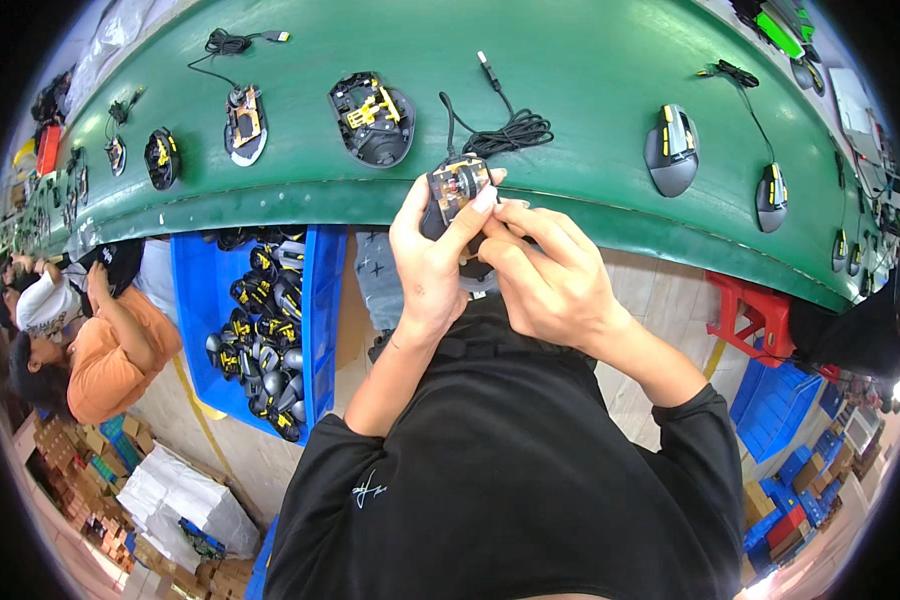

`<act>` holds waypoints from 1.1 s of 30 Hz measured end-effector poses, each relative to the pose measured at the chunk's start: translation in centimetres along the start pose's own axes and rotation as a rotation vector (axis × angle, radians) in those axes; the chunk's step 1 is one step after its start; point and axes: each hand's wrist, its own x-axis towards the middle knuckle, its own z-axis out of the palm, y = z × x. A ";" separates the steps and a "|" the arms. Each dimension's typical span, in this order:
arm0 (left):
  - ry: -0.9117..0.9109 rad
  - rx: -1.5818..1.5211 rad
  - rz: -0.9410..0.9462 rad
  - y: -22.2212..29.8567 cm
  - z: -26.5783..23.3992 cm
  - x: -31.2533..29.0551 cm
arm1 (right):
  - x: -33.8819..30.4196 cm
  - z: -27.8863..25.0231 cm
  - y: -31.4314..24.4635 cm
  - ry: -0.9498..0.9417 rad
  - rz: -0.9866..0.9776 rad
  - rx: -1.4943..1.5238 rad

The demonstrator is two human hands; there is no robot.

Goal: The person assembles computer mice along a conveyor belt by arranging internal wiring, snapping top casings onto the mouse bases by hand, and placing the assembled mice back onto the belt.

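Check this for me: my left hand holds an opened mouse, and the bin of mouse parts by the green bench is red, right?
Not quite: the head view shows the bin is blue, not red. Your left hand does hold an opened mouse.

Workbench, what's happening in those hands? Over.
Left fingers hold opened mouse. Right fingers close together at its right side; grip unclear. Coiled black cable just beyond, not in the way.

Factory workshop, long green bench (600,90), computer mice (673,165), blue bin (322,320)
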 end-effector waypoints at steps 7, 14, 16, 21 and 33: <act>0.033 0.002 0.064 0.4 -1.5 1.1 | -2.2 -3.3 5.5 0.342 0.675 0.025; -0.102 -0.028 0.023 -0.7 -0.9 1.4 | -4.2 -1.8 13.8 0.374 0.801 -0.227; -0.100 -0.057 0.020 -0.9 -1.1 1.6 | -2.2 -1.0 9.9 0.438 0.749 0.089; -0.080 -0.057 0.094 -0.9 -1.3 1.5 | 2.2 2.2 -0.8 0.404 0.511 0.292; -0.261 -0.136 0.080 0.5 -0.7 -0.5 | 2.1 5.8 -2.0 0.360 0.414 0.108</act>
